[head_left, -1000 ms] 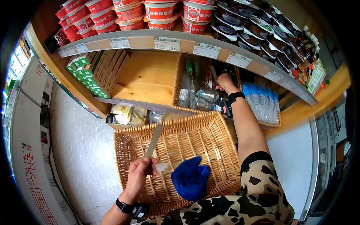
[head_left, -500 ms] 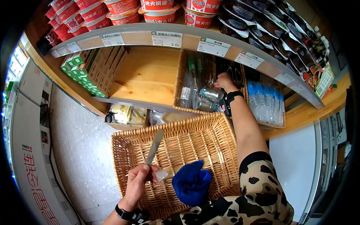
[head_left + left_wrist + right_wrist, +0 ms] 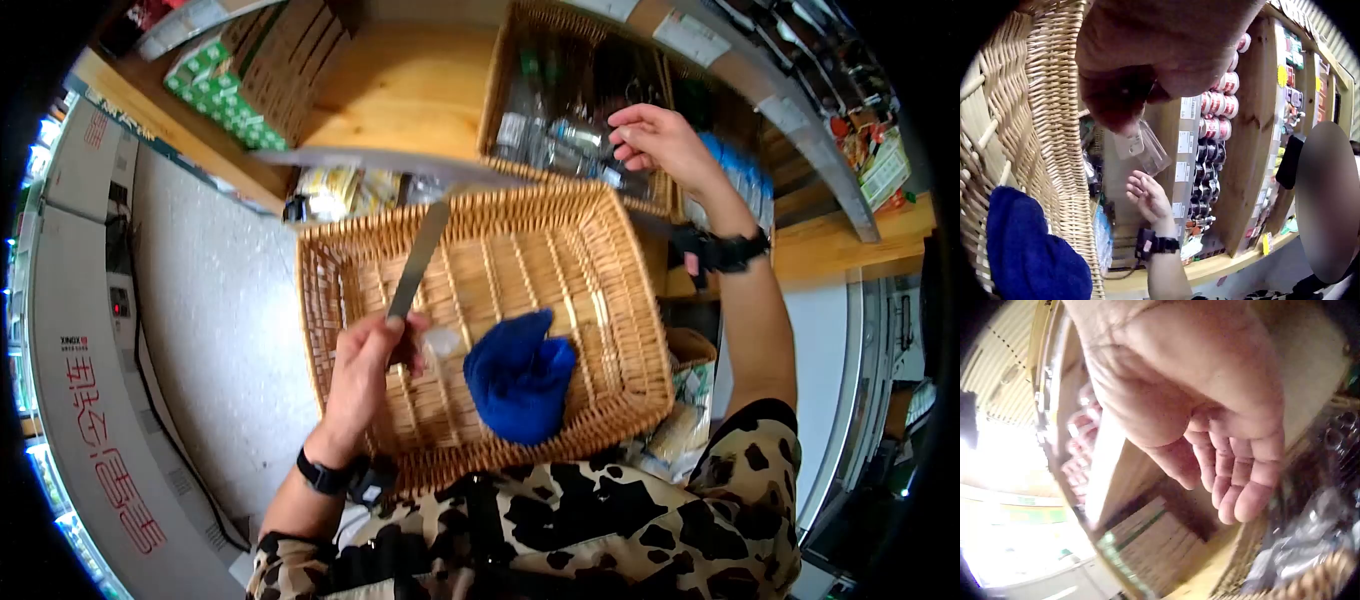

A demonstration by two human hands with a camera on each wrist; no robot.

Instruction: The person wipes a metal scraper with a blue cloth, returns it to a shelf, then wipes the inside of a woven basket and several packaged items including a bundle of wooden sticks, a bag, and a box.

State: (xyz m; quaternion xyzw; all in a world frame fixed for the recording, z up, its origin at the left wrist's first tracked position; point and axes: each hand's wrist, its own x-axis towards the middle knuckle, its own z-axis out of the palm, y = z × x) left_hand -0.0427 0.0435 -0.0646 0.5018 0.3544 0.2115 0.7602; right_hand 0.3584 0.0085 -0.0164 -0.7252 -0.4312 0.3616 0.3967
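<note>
The left hand (image 3: 362,378) pinches a flat metal blade (image 3: 420,258) between thumb and fingers over the large wicker basket (image 3: 655,330). A small clear plastic piece (image 3: 441,343) shows beside those fingers; the left wrist view shows it as a clear bag (image 3: 1155,153). Inside the basket lies a crumpled blue cloth (image 3: 520,378). The right hand (image 3: 668,150) hangs empty with relaxed, slightly bent fingers, above the smaller shelf basket (image 3: 492,100) of wrapped clear items (image 3: 560,150). In the right wrist view, the right hand (image 3: 1210,412) touches nothing.
Green and brown boxes (image 3: 250,85) are stacked on the wooden shelf (image 3: 410,85) at the left. Blue-topped packets (image 3: 740,175) stand right of the shelf basket. Yellow packets (image 3: 345,192) lie below the shelf, and a white cabinet (image 3: 85,450) stands far left.
The right hand has pulled back out of the shelf basket, toward the body, and its fingers have loosened. The head view has tilted down. The left hand keeps its hold on the blade.
</note>
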